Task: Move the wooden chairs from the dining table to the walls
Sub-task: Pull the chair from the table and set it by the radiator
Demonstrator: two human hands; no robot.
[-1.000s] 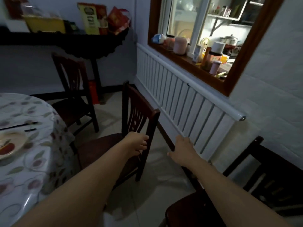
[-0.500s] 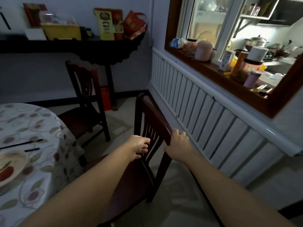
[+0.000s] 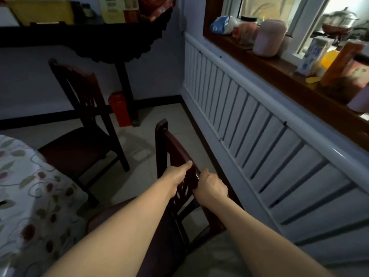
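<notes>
Head-camera view of a dim dining room containing two dark wooden chairs. The near chair (image 3: 171,148) stands in the foreground between the dining table (image 3: 26,196) at left and the white slatted radiator cover (image 3: 259,120) on the right-hand wall; its seat is partly hidden beneath the person's forearms. Two bare hands grip its top rail: the left hand (image 3: 176,175) is closed over the rail from the seat side, thumb lying along the upper edge, and the right hand (image 3: 211,186) is curled around the rail from the wall side, fingers wrapped out of sight behind the wood. The hands sit just beside each other on the same rail. The far chair (image 3: 83,120) stands apart, its seat turned toward the table and its back toward a dark console table (image 3: 89,35) against the rear wall; one red box (image 3: 119,108) rests on the floor near the console's leg. The dining table, cut off at the left edge, wears a floral cloth. On the wooden window sill (image 3: 279,70) stand several containers, among them one pink lidded jar (image 3: 269,38) and one blue-and-white bag (image 3: 223,25); the rest are too blurred to count reliably.
</notes>
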